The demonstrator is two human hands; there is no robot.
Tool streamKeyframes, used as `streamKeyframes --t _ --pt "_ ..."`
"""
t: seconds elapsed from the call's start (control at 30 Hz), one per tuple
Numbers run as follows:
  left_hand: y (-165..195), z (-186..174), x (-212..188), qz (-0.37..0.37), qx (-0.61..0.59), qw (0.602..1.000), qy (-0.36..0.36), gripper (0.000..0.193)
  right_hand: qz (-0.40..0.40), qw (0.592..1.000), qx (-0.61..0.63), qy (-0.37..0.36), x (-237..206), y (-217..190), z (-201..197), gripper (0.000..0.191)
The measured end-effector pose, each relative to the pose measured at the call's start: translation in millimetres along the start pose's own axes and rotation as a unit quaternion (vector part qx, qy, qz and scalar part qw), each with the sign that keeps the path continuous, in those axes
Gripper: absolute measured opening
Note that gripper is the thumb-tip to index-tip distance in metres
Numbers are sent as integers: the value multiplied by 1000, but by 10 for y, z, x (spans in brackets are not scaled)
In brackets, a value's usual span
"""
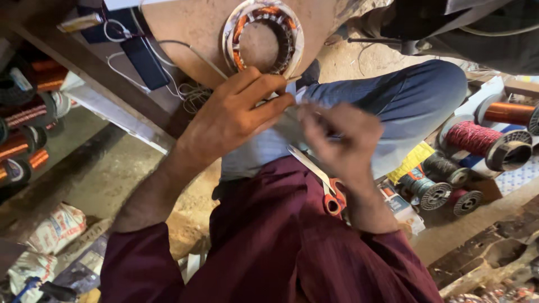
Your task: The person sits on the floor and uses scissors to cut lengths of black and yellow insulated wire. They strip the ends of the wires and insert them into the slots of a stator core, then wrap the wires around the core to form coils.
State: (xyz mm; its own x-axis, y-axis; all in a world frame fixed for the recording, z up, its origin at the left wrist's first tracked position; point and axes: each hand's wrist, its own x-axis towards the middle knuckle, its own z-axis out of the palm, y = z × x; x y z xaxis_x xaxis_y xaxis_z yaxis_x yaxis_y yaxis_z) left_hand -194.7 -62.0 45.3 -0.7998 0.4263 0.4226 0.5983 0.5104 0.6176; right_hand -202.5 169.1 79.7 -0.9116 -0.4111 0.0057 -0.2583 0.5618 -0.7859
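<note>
Scissors lie on my lap, blades pointing up-left toward the stator, handles nearest me. Beyond them my right hand and left hand pinch a thin strip stretched sideways just below the stator.

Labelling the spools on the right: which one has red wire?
The big spool lying on its side at far right, wound with red wire. The copper-wound spool sits behind it; the dark-wound spools are smaller and nearer the right hand.
</note>
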Motion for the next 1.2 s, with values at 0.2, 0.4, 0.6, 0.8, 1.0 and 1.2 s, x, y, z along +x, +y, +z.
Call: streamKeyframes --t 0.2,0.4,0.6,0.8,1.0,1.2 --pt "44 -45 29 11 33 999 0 33 -10 999 -7 -46 -64 17 -17 19" --pt "76 -68 88 -29 -48 998 -7 27 -5 1000 11 -19 -62 54 -34 18" --pt "131 -121 137 -29 -30 999 -15 26 54 998 9 18 -86 61 -56 18" --pt "157 -93 149 -33 -17 999 -22 28 18 1000 11 9 -52 82 -79 17" --pt "151 -75 155 -41 -19 999 -22 28 -5 999 47 -16 -90 78 -51 18" --pt "160 -62 161 -37 -7 999 -19 33 -42 998 31 -22 -77 128 -55 19"
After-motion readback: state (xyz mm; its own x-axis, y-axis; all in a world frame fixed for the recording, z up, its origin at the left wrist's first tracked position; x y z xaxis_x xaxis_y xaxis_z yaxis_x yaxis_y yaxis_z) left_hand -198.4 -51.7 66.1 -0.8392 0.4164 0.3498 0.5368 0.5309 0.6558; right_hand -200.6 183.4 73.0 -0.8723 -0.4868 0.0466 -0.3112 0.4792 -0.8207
